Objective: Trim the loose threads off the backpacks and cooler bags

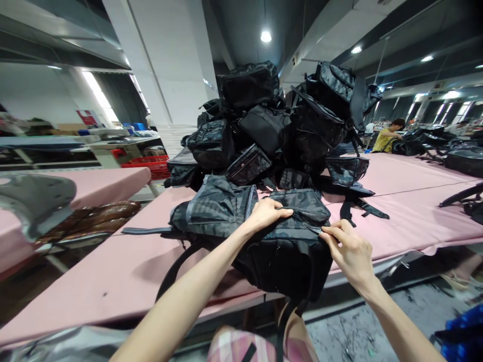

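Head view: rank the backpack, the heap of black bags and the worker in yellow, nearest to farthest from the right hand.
1. The backpack: gripped by the right hand, at the table edge.
2. The heap of black bags: behind it, mid-table.
3. The worker in yellow: far right background.

The backpack (264, 236) lies at the near edge of my bench (113, 271), partly hanging over it. My left hand (266, 213) is on its top, and my right hand (349, 251) is at its right side. Behind it is a heap of bags (279, 125). Another bench (105, 183) lies to the left, and a person (387, 133) sits far back on the right.
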Motion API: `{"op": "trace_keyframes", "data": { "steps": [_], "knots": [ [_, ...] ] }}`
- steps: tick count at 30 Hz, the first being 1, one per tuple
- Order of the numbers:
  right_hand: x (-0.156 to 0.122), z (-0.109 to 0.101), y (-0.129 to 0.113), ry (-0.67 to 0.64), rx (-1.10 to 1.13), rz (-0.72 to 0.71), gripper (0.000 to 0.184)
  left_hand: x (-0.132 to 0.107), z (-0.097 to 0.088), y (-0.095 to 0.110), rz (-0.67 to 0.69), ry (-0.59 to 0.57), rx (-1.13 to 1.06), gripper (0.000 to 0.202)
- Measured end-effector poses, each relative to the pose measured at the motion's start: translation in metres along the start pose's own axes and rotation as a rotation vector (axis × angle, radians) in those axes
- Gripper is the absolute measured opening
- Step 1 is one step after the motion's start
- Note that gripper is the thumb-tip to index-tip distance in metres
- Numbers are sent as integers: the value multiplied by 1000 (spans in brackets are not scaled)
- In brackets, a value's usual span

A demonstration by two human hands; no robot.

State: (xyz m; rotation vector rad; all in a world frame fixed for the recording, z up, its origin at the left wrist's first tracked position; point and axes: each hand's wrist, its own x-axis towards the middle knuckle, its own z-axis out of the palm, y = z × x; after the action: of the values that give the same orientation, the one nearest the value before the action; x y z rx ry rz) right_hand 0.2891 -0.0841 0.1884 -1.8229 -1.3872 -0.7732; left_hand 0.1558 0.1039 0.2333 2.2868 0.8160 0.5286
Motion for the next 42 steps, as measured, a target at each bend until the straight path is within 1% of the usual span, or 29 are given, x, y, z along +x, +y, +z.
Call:
{"op": "trace_keyframes", "data": {
  "steps": [3, 6, 12, 16, 19, 23, 26, 31, 37, 42],
  "knots": [
    [2, 1, -5, 3, -49, -37, 19, -1, 0, 1, 4, 3, 3, 44],
    [4, 1, -7, -8, -50, -43, 19, -4, -1, 5, -1, 7, 10, 42],
    [1, -4, -3, 0, -22, -3, 22, -7, -3, 8, -11, 16, 0, 40],
    [2, -1, -6, -37, -55, -14, 22, -8, -3, 8, -8, 28, -14, 40],
    [5, 1, -7, -60, -22, 11, 24, -8, -2, 8, 3, 32, -22, 42],
    [6, -1, -6, -43, -16, 49, 28, -7, -1, 5, 0, 40, -29, 42],
    [6, -3, -9, -52, -44, 23, 25, -6, -1, 4, 6, 45, -28, 42],
    [11, 0, -24, -90, 101, 1, 23, -7, -2, 6, 11, 41, -36, 41],
    [15, 11, -37, -97, -49, -60, 20, -8, -1, 6, -4, 45, -3, 43],
    [20, 17, -41, -100, -75, -109, 18, -6, -2, 3, 13, 40, 19, 45]
  ]
}}
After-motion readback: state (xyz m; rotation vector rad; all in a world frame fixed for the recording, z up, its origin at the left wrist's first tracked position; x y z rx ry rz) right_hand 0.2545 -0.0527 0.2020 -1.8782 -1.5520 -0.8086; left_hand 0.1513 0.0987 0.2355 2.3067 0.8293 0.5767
